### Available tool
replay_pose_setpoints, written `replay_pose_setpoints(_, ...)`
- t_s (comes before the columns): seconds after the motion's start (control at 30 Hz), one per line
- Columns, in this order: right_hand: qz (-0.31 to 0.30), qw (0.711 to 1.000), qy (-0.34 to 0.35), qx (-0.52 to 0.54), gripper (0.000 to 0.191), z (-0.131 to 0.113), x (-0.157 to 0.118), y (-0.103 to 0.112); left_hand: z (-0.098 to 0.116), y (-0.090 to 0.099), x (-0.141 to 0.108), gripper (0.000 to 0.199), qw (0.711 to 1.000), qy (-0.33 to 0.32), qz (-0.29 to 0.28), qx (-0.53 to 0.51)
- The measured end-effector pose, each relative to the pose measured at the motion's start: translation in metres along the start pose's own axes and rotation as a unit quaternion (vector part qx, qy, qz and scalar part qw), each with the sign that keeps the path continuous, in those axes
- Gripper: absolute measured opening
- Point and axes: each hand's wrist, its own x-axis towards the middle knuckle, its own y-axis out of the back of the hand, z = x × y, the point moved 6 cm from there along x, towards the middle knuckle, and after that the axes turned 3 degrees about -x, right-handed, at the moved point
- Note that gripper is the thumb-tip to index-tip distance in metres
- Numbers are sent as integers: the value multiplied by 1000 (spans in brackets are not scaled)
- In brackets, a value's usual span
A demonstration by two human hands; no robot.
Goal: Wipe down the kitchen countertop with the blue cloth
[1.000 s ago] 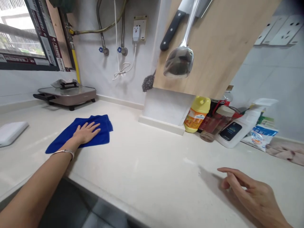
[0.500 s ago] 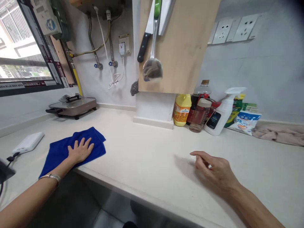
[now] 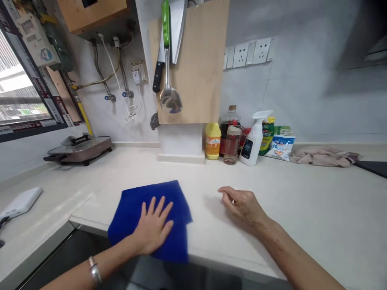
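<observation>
A blue cloth (image 3: 133, 205) lies spread on the white countertop (image 3: 290, 201), one part hanging over the front edge. My left hand (image 3: 154, 229) presses flat on it with fingers spread; a silver bracelet is on that wrist. To the right of the cloth, my right hand (image 3: 242, 205) is held over the counter, fingers curled and index finger bent forward. The inside of its curl is partly hidden, and I cannot make out anything in it.
At the wall stand a yellow bottle (image 3: 213, 141), a glass jar (image 3: 232, 147), a white spray bottle (image 3: 253, 141) and a blue-white packet (image 3: 281, 147). A crumpled towel (image 3: 323, 156) lies farther right. On the left are an electric pan (image 3: 81, 148) and a white device (image 3: 24, 202).
My left hand and the blue cloth have moved right along the counter, nearer to my right hand. The view has turned to the right.
</observation>
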Motion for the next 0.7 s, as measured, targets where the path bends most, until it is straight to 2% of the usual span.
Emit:
replay_pose_setpoints(0.1,-15,1000,-1,-5,30,1,-1,-7,50,-3,17,67,995,-89,-1,-48)
replay_pose_setpoints(0.17,-8,1000,-5,-5,30,4,-1,-7,73,-5,32,68,988,-134,1,-71)
replay_pose_setpoints(0.23,4,1000,-19,-2,30,10,-2,-5,86,-6,49,69,983,-162,3,-87)
replay_pose_setpoints(0.33,1,999,-47,4,28,20,-5,-2,89,-4,77,70,977,-187,-11,-101)
replay_pose_setpoints(0.43,-12,998,-64,1,28,29,-10,-3,77,3,102,68,972,-209,-32,-106)
replay_pose_setpoints(0.53,-31,996,-86,-4,28,39,-13,-5,52,11,120,65,969,-219,-40,-107)
replay_pose_setpoints(0.6,-38,994,-104,-1,29,43,-13,-5,24,14,127,63,972,-206,-33,-107)
replay_pose_setpoints(0.7,-37,993,-109,5,30,43,-11,-3,-33,13,131,62,984,-149,-3,-99)
